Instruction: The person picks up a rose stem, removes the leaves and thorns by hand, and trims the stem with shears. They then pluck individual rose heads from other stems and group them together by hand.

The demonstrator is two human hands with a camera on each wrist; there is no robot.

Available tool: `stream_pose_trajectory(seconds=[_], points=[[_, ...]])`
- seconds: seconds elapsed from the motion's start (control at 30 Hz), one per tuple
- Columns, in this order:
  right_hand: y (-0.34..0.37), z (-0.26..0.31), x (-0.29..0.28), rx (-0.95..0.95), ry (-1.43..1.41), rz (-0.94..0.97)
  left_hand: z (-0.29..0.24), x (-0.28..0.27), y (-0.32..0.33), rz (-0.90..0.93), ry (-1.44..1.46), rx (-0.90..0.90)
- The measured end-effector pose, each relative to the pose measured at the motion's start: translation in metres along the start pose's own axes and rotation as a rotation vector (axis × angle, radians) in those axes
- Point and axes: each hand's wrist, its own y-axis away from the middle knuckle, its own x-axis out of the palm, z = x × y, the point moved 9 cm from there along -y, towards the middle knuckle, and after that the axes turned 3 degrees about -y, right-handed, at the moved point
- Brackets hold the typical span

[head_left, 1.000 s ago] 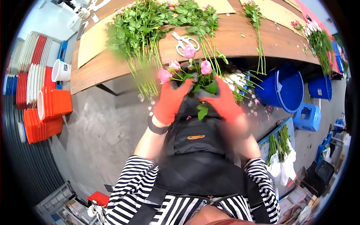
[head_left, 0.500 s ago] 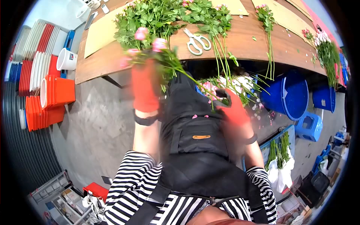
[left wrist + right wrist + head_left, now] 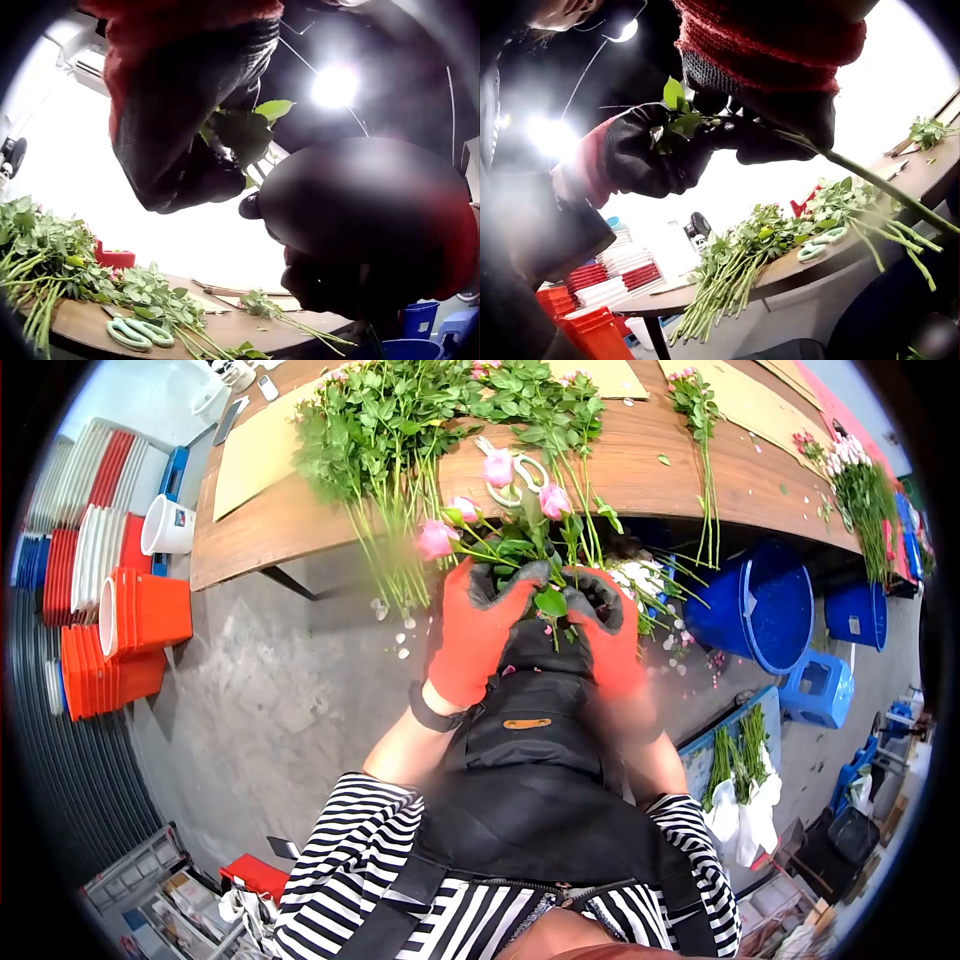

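Observation:
Both hands wear red gloves with dark palms and meet in front of the black apron. In the head view, the left hand (image 3: 480,625) grips leafy stems under several pink roses (image 3: 437,540), its fingers curled. Close beside it on the right, the right hand (image 3: 612,625) has its fingers curled round the stem. From the right wrist, a thick stem (image 3: 885,182) runs out past the right hand (image 3: 772,94), while the left hand (image 3: 641,154) pinches near a green leaf (image 3: 673,92). The gloves hide part of the stem.
The wooden table (image 3: 760,485) bears a large pile of leafy stems (image 3: 375,430), smaller bunches and pale-handled scissors (image 3: 129,343). Blue buckets (image 3: 735,615) stand right of the hands, beside a blue stool (image 3: 818,690). Orange bins (image 3: 150,615) are stacked far left.
Half a second ago the left hand held the roses farther left, with the right hand lower along the stem. Both hands are now close together at the centre, as they were a second ago.

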Motion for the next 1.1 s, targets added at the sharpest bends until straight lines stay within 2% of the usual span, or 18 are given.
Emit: stream_pose_trajectory(seconds=[0.03, 0.13, 0.23, 0.3, 0.37, 0.47, 0.53, 0.57, 0.67, 0.7, 0.73, 0.8, 0.87, 0.9, 0.93, 1.0, 1.07, 1.1], points=[[0.0, 0.001, -0.002, -0.015, 0.027, -0.021, -0.001, 0.001, 0.001, -0.013, -0.009, -0.003], [0.001, 0.003, -0.002, 0.114, 0.015, -0.105, -0.002, 0.0, 0.003, -0.07, -0.026, 0.022], [0.001, 0.011, 0.004, -0.044, 0.007, -0.064, 0.006, 0.002, 0.002, -0.079, 0.017, 0.045], [0.002, 0.008, 0.004, -0.016, -0.019, -0.061, 0.002, 0.008, 0.007, -0.057, -0.131, 0.116], [0.003, 0.003, 0.002, -0.003, -0.075, -0.075, 0.002, 0.009, 0.009, -0.047, -0.169, 0.114], [0.001, 0.0, -0.002, -0.024, -0.114, -0.069, 0.008, 0.005, 0.004, -0.054, -0.062, 0.001], [-0.005, 0.011, -0.004, -0.058, -0.02, -0.003, 0.011, 0.002, -0.004, 0.081, -0.058, 0.025], [-0.007, 0.02, -0.003, -0.097, 0.088, -0.04, 0.011, 0.001, -0.006, 0.128, -0.062, 0.017], [-0.019, 0.044, 0.004, -0.093, -0.049, 0.031, 0.013, 0.006, -0.003, 0.201, 0.011, 0.005], [-0.022, 0.058, 0.013, -0.035, -0.064, 0.037, 0.011, 0.01, -0.001, 0.229, 0.031, -0.017], [-0.024, 0.055, 0.013, -0.063, -0.1, 0.107, 0.012, 0.01, -0.002, 0.245, 0.032, -0.003], [-0.026, 0.071, 0.015, -0.249, 0.003, 0.167, 0.015, 0.01, -0.003, 0.275, 0.034, 0.025], [-0.027, 0.056, -0.002, -0.116, -0.045, 0.0, 0.02, 0.001, -0.006, 0.194, 0.073, 0.044], [-0.033, 0.054, -0.001, -0.024, -0.124, 0.019, 0.025, -0.007, -0.006, 0.134, 0.098, 0.035], [-0.033, 0.04, -0.011, 0.003, -0.146, -0.056, 0.031, -0.014, -0.005, 0.074, 0.123, 0.027], [-0.028, 0.007, -0.025, 0.061, -0.193, -0.198, 0.05, -0.037, -0.003, -0.135, 0.176, -0.111], [-0.024, 0.014, -0.017, -0.008, 0.058, -0.129, 0.045, -0.034, -0.001, -0.152, 0.209, -0.094], [-0.017, -0.003, -0.03, -0.041, 0.173, -0.256, 0.043, -0.032, 0.001, -0.175, 0.195, -0.074]])
